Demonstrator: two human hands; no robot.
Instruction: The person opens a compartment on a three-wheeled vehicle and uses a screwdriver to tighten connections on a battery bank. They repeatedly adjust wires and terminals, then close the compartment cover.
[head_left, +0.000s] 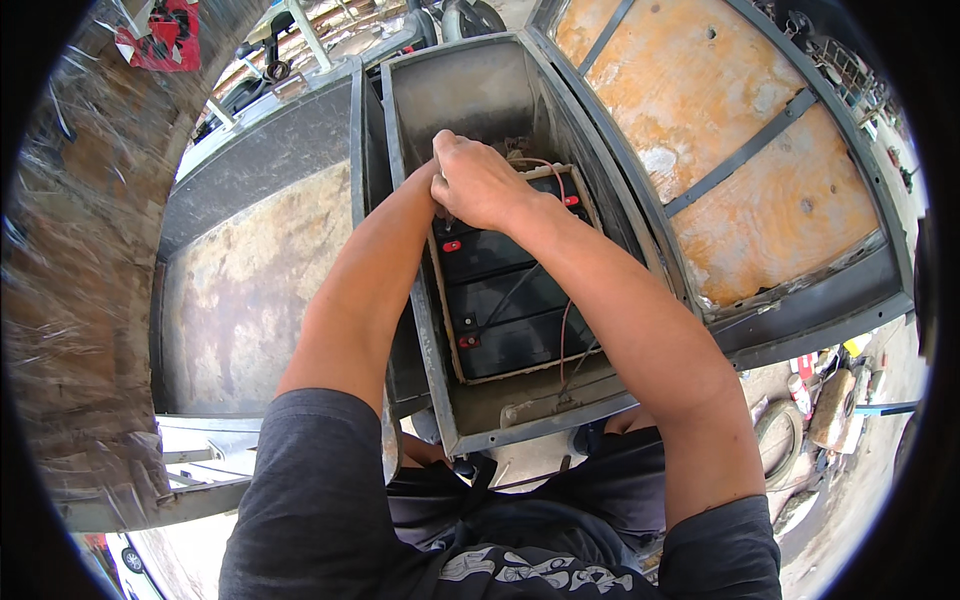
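No word cleanly legible. Big pale lettering (535, 568) across dark T-shirt (530, 532) chest, well below the fingers (452, 158), foreshortened and warped. Dark marks, maybe print, on red sheet (165, 38), far up-left of the fingers; too small to tell.

Likely a repair yard: batteries (512, 304) in an open metal compartment (550, 430); at right, a loose tyre (797, 432) among clutter (836, 410).

Both bare forearms (610, 275) reach forward, converging far, centre-left.
Right hand (482, 187) back-up, fingers curled, overlapping left hand (441, 208), mostly hidden, grip unclear; right elbow (695, 395) bent out, left arm (355, 290) straighter, angled rightward.
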